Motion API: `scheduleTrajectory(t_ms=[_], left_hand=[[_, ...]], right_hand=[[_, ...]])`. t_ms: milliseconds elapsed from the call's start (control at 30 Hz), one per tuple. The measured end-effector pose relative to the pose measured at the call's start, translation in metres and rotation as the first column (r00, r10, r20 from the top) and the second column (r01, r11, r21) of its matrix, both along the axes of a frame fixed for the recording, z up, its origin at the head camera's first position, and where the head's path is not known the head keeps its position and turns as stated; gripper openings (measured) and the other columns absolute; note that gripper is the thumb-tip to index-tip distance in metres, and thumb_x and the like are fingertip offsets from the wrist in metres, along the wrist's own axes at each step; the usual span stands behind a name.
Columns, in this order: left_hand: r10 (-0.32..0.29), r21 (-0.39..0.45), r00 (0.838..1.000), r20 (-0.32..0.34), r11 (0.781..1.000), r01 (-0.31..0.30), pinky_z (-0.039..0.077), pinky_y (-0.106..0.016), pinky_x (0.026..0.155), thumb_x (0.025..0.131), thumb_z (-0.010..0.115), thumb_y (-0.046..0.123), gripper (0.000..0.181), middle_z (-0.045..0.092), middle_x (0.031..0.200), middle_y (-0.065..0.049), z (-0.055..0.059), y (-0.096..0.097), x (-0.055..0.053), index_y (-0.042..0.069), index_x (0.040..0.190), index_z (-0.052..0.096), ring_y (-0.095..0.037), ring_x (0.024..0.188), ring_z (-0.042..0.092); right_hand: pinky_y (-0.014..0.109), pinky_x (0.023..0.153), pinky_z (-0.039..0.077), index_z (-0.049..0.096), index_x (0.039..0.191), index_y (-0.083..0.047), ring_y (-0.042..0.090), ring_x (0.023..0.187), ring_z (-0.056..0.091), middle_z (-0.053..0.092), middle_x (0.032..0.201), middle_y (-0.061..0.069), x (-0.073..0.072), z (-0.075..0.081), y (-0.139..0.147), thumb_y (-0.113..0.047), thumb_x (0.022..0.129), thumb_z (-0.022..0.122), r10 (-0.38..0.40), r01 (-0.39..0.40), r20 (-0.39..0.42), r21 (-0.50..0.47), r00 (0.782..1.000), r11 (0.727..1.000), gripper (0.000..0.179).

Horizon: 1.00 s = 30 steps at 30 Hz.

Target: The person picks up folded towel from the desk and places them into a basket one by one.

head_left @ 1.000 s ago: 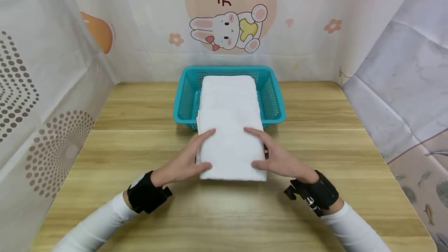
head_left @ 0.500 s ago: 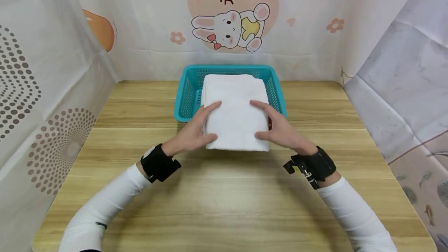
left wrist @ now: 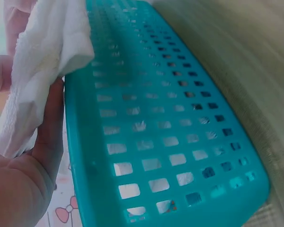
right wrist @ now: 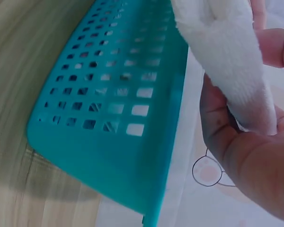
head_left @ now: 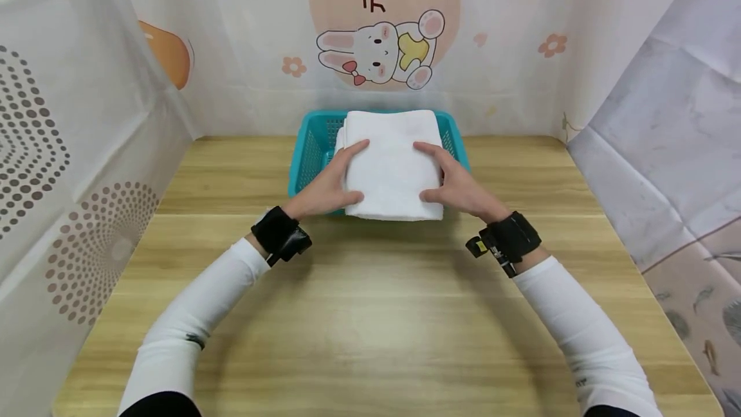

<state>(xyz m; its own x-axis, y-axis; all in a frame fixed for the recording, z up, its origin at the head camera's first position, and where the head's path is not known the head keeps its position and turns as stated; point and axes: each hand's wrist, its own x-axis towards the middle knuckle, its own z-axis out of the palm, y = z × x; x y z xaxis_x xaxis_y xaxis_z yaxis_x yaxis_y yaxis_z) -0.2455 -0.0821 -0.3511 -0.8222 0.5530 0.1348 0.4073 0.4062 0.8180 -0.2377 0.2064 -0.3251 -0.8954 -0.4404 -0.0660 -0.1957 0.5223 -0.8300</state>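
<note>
A folded white towel (head_left: 393, 163) is held by both hands over the teal plastic basket (head_left: 300, 166) at the back of the table. On the towel's left side, my left hand (head_left: 329, 186) grips the edge, thumb on top and other fingers beneath. Opposite it, my right hand (head_left: 460, 186) grips the right edge the same way. In the left wrist view the towel edge (left wrist: 42, 56) lies between thumb and fingers, close over the basket's rim. The right wrist view shows the folded towel edge (right wrist: 227, 61) pinched likewise. More white towel (head_left: 340, 138) shows in the basket beneath.
The wooden table (head_left: 370, 314) stretches in front of the basket and to both sides. A printed white cloth (head_left: 231, 50) with a cartoon rabbit hangs right behind the basket. Patterned cloths also hang at left and right.
Both hands have carried the folded towel away from me, from in front of the basket to over it. It covers more of the basket and of the towel inside.
</note>
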Motion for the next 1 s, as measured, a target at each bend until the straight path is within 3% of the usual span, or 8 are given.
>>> scheduleTrajectory(t_ms=[300, 467, 600, 800, 900, 1000], left_hand=[[0.004, -0.007, 0.999, 0.041, 1.000, -0.004, 0.022, -0.043, 0.118, 0.086, 0.069, 0.000, 0.092, 0.018, 0.163, -0.006, -0.002, 0.005, -0.020, 0.016, 0.160, 0.016, -0.019, 0.143, 0.023], [0.029, -0.071, 1.000, 0.000, 0.997, -0.029, 0.020, -0.043, 0.119, 0.086, 0.067, -0.001, 0.091, 0.020, 0.163, -0.008, -0.005, 0.004, -0.034, 0.015, 0.160, 0.016, -0.021, 0.143, 0.024], [0.041, -0.124, 0.999, 0.009, 0.992, -0.039, 0.024, -0.040, 0.117, 0.086, 0.066, -0.004, 0.092, 0.020, 0.163, -0.008, -0.007, 0.005, -0.041, 0.015, 0.160, 0.015, -0.022, 0.140, 0.027], [0.047, -0.195, 0.994, 0.097, 0.980, -0.027, 0.030, -0.040, 0.114, 0.087, 0.067, -0.002, 0.093, 0.015, 0.165, -0.006, -0.009, 0.007, -0.045, 0.016, 0.160, 0.011, -0.025, 0.148, 0.018], [0.062, -0.202, 0.983, 0.175, 0.979, -0.026, 0.032, -0.040, 0.112, 0.089, 0.066, 0.000, 0.092, 0.013, 0.165, -0.008, -0.011, 0.006, -0.045, 0.015, 0.160, 0.009, -0.025, 0.145, 0.020], [0.088, -0.195, 0.963, 0.256, 0.980, -0.038, 0.039, -0.042, 0.101, 0.091, 0.064, 0.003, 0.091, 0.011, 0.165, -0.010, -0.011, 0.004, -0.043, 0.016, 0.160, 0.007, -0.026, 0.139, 0.024]], right_hand=[[0.055, 0.111, 0.030, 0.028, 0.156, -0.023, 0.032, 0.135, 0.030, 0.014, 0.163, 0.008, -0.019, -0.010, 0.001, 0.002, 0.086, 0.071, -0.035, 0.036, 0.039, -0.026, 0.999, 0.999, 0.086], [0.055, 0.113, 0.029, 0.028, 0.157, -0.024, 0.032, 0.134, 0.032, 0.018, 0.163, 0.008, -0.033, -0.013, -0.001, 0.000, 0.087, 0.072, -0.049, 0.049, 0.035, -0.009, 0.998, 0.999, 0.086], [0.054, 0.114, 0.027, 0.028, 0.157, -0.025, 0.031, 0.134, 0.031, 0.019, 0.163, 0.008, -0.043, -0.018, -0.004, -0.001, 0.087, 0.073, -0.045, 0.045, 0.043, 0.008, 0.998, 0.999, 0.086], [0.052, 0.116, 0.024, 0.027, 0.157, -0.020, 0.030, 0.137, 0.028, 0.017, 0.164, 0.009, -0.049, -0.026, -0.005, 0.001, 0.086, 0.072, -0.024, 0.022, 0.073, 0.026, 0.997, 0.999, 0.087], [0.055, 0.115, 0.025, 0.026, 0.158, -0.017, 0.033, 0.135, 0.029, 0.017, 0.163, 0.012, -0.051, -0.029, -0.006, -0.002, 0.088, 0.071, -0.011, 0.006, 0.102, 0.045, 0.995, 0.999, 0.085], [0.057, 0.114, 0.026, 0.027, 0.157, -0.014, 0.034, 0.133, 0.030, 0.019, 0.163, 0.013, -0.052, -0.031, -0.008, -0.006, 0.090, 0.069, -0.002, -0.005, 0.132, 0.052, 0.991, 0.999, 0.080]])
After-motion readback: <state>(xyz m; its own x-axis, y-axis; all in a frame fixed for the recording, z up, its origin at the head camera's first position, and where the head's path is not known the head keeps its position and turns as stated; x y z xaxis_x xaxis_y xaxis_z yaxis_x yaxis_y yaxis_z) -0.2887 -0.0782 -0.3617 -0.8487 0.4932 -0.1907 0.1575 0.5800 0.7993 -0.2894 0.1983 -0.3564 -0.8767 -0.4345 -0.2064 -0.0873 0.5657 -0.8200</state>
